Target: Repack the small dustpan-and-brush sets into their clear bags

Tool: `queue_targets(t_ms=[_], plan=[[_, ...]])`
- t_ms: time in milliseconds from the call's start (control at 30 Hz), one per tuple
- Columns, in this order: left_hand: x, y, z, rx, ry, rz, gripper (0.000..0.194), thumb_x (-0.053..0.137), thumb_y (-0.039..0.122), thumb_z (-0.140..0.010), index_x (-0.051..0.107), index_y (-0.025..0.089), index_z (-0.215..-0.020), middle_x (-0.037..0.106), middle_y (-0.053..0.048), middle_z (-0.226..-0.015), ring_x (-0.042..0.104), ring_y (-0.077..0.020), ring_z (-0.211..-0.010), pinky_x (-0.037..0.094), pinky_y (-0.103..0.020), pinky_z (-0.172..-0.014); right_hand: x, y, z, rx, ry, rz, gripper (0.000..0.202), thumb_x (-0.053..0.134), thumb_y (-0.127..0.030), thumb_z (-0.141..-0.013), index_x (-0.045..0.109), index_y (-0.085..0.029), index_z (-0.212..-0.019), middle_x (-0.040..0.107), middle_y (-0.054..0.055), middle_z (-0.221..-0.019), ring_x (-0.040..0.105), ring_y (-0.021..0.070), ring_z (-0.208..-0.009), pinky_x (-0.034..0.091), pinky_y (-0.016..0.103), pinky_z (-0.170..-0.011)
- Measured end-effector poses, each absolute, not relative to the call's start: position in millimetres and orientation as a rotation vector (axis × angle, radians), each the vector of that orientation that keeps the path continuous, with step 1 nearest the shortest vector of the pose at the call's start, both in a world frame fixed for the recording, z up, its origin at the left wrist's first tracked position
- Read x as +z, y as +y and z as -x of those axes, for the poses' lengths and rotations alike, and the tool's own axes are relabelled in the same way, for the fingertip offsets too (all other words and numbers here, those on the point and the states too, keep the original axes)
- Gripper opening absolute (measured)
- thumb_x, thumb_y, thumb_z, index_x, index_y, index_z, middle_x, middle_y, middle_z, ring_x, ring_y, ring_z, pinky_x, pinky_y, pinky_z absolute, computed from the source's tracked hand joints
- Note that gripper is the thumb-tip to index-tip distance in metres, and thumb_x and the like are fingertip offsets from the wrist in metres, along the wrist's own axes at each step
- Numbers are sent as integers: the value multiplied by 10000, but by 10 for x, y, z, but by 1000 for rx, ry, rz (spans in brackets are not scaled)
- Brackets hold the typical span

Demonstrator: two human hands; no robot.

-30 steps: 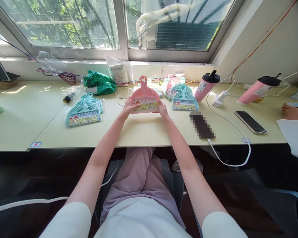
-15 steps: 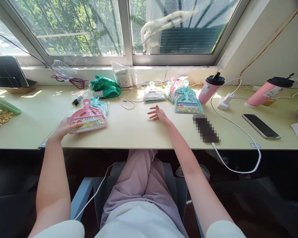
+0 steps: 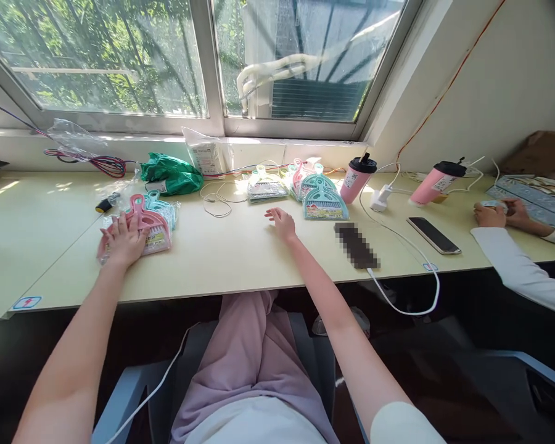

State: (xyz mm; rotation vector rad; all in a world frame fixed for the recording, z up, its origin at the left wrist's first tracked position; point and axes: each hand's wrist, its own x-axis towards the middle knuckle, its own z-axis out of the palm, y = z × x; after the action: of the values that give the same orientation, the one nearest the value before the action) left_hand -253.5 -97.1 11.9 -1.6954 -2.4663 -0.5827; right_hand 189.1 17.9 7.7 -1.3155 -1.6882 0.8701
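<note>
My left hand [image 3: 126, 242] lies flat with spread fingers on a pink dustpan-and-brush set [image 3: 156, 229] in clear wrapping. A turquoise set [image 3: 161, 208] sticks out from behind the pink one. Near the middle of the table is my right hand [image 3: 283, 224], its fingers loosely bent and nothing in them. To its right stands a front turquoise dustpan set [image 3: 324, 203], overlapping others, among them a pink one [image 3: 298, 174]. A pale green set [image 3: 261, 185] lies farther back, beyond my right hand.
Toward the window are a green plastic bag [image 3: 173, 174], a clear packet [image 3: 206, 154] and a thin cable loop [image 3: 216, 206]. On the right are two pink cups [image 3: 355, 182], a charging phone [image 3: 357, 245] and another phone [image 3: 433, 235]. A co-worker's hands [image 3: 494, 214] hold a small item at far right.
My left hand has gone from gripping the pink set's side to lying flat on top. My right hand's fingers have drawn closer together. The view has turned right, showing a co-worker's hands.
</note>
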Motion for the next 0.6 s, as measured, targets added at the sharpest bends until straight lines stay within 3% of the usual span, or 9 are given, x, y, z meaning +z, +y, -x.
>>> queue_targets(t_ms=[100,167,233,367,500,600], plan=[[112,-702,2510,-625,-2398,1756,735,233,551,-984,241,134,-1589,61,-149,-1697,27,-331,-1561,-32,-617,-1205,56,225,-1961,283,-1665,1571,317,461,-233,-979,628,-211,-1247,582,115,-1431,442,254,-1413,345,488,-1169],[146,-536,2438,-661,-2385,1762,713,264,512,-993,247,110,-1581,76,-162,-1693,28,-320,-1561,-44,-613,-1206,22,282,-2055,55,-1636,1705,477,542,-197,-925,518,-171,-1400,381,151,-1593,215,291,-1534,168,577,-1229],[186,-372,2347,-719,-2373,1752,685,295,464,-1002,249,87,-1572,85,-178,-1688,19,-324,-1560,-51,-624,-1201,-33,360,-2164,-18,-1619,1816,644,613,-224,-887,405,-128,-1489,247,194,-1646,101,336,-1557,74,646,-1218],[244,-123,2188,-862,-2334,1768,685,351,417,-1008,224,30,-1559,95,-224,-1674,1,-362,-1554,-45,-669,-1180,-139,512,-2312,70,-1605,1961,656,580,-224,-893,390,-91,-1506,313,231,-1610,189,381,-1526,115,655,-1205],[299,-119,2106,-980,-2239,1711,787,445,455,-982,134,38,-1572,40,-220,-1679,-36,-357,-1553,-110,-686,-1159,-152,538,-2320,-31,-1645,1962,528,436,-83,-889,539,-96,-1407,542,221,-1436,448,339,-1377,129,588,-1224],[338,-219,2042,-1117,-2035,1524,743,475,444,-973,193,84,-1558,56,-196,-1683,-42,-326,-1557,-158,-673,-1155,-110,497,-2305,-113,-1639,1887,485,431,-79,-873,621,-125,-1317,661,189,-1261,560,309,-1220,129,574,-1221]])
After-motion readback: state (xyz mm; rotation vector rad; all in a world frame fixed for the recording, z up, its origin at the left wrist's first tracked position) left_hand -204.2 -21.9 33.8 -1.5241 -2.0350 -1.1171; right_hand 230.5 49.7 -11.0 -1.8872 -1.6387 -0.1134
